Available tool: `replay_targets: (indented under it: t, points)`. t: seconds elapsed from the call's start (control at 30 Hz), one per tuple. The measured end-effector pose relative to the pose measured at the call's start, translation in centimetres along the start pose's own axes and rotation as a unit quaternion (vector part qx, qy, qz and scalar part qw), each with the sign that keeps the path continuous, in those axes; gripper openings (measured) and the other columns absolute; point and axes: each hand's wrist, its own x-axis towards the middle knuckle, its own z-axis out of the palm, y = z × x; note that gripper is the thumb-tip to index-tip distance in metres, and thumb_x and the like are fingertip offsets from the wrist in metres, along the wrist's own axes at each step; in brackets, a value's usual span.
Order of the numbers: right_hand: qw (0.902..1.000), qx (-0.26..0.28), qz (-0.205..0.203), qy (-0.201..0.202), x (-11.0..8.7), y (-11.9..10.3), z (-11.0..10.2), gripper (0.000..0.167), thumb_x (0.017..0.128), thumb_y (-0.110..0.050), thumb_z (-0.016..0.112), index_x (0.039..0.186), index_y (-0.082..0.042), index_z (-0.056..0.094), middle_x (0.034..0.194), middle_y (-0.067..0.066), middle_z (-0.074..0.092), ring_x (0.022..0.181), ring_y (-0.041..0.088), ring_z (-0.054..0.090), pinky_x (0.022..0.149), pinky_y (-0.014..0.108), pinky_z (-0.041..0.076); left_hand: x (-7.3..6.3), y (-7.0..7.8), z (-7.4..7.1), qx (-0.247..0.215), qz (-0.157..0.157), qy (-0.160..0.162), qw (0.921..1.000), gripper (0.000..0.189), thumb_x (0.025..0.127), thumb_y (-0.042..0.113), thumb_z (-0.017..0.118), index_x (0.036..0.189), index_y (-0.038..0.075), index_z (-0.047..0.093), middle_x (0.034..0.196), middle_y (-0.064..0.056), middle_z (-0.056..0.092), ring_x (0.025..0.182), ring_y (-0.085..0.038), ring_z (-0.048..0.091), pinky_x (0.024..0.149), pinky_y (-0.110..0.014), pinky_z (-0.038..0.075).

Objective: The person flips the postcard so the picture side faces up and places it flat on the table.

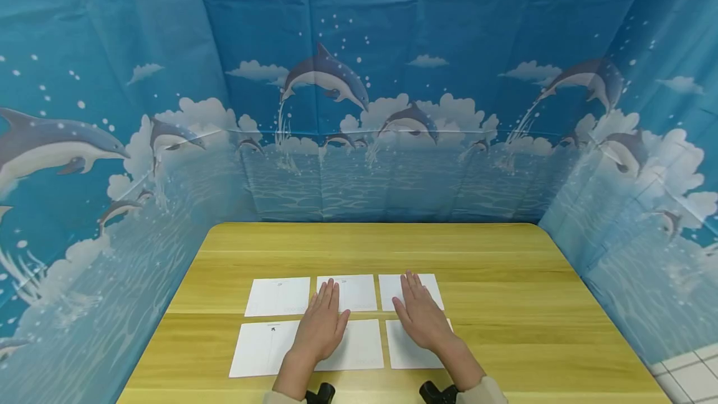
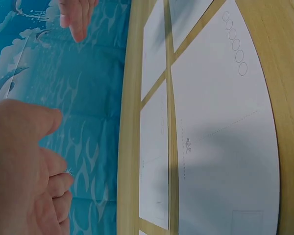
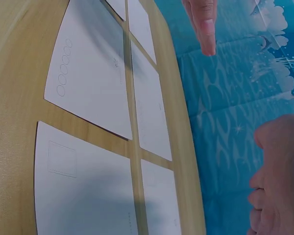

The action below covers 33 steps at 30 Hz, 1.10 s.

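Observation:
White postcards lie flat on the table in two rows of three. The back row holds a left postcard [image 1: 275,299], a middle postcard [image 1: 359,295] and a right postcard [image 1: 389,292]. In front lie another left postcard [image 1: 255,354], a middle postcard [image 1: 361,351] and a right postcard [image 1: 404,351]. My left hand [image 1: 318,329], fingers straight and thumb apart, is held over the left and middle postcards, partly hiding them. My right hand [image 1: 423,317] is likewise straight-fingered over the right-hand pair. Both wrist views show the hands raised above the cards, holding nothing.
The light wooden table [image 1: 505,279] has rounded far corners. A blue dolphin-print curtain [image 1: 392,186] encloses its back and sides. White floor tiles [image 1: 692,379] show at the lower right. Black wrist-camera mounts [image 1: 321,393] sit beneath both wrists.

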Motion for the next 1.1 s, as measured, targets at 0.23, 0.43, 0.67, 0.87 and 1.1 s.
replay_targets:
  t: [0.23,0.43,0.67,0.87,1.1]
  points:
    - [0.9999,0.011,0.006,0.007,-0.5,0.3,-0.1,0.057,0.099,-0.031,0.036,0.135,0.013,0.032,0.141,0.028,0.028,0.132,0.038,0.021,0.105,0.047,0.020,-0.1,0.2,0.2,-0.002,0.005,0.005,1.0000,0.058,0.098,0.035,0.035,0.137,-0.007,0.033,0.144,-0.021,0.028,0.134,-0.031,0.022,0.106,-0.045,0.019]
    - [0.9988,0.033,0.016,0.033,-0.6,0.6,0.3,0.057,0.099,-0.034,0.036,0.133,0.012,0.037,0.137,0.026,0.037,0.129,0.037,0.029,0.104,0.047,0.023,-0.5,0.2,0.4,0.007,0.012,0.029,0.9995,0.054,0.097,0.034,0.037,0.134,-0.005,0.040,0.140,-0.018,0.037,0.130,-0.030,0.030,0.105,-0.045,0.021]
    - [0.9892,0.105,0.019,0.101,-0.5,0.5,1.8,0.049,0.098,-0.028,0.041,0.127,0.012,0.044,0.129,0.025,0.047,0.121,0.039,0.040,0.100,0.048,0.030,-1.2,-0.7,0.4,-0.014,0.008,0.064,0.9978,0.048,0.096,0.028,0.044,0.131,-0.005,0.045,0.137,-0.017,0.042,0.127,-0.030,0.036,0.104,-0.047,0.024]
    - [0.9770,0.169,0.055,0.118,-0.5,0.0,3.1,0.044,0.098,-0.028,0.042,0.123,0.007,0.052,0.123,0.022,0.052,0.117,0.038,0.045,0.097,0.050,0.033,-2.0,-1.9,1.1,-0.025,-0.005,0.091,0.9955,0.047,0.095,0.026,0.047,0.129,-0.007,0.046,0.134,-0.019,0.044,0.124,-0.032,0.040,0.102,-0.047,0.028]
    - [0.9650,0.213,0.084,0.127,-1.2,-1.3,5.2,0.035,0.097,-0.021,0.045,0.119,0.004,0.056,0.120,0.017,0.056,0.111,0.035,0.051,0.092,0.048,0.039,-3.3,-3.0,2.3,-0.032,-0.017,0.127,0.9912,0.049,0.093,0.024,0.050,0.129,-0.010,0.044,0.131,-0.023,0.045,0.119,-0.035,0.044,0.096,-0.046,0.035]
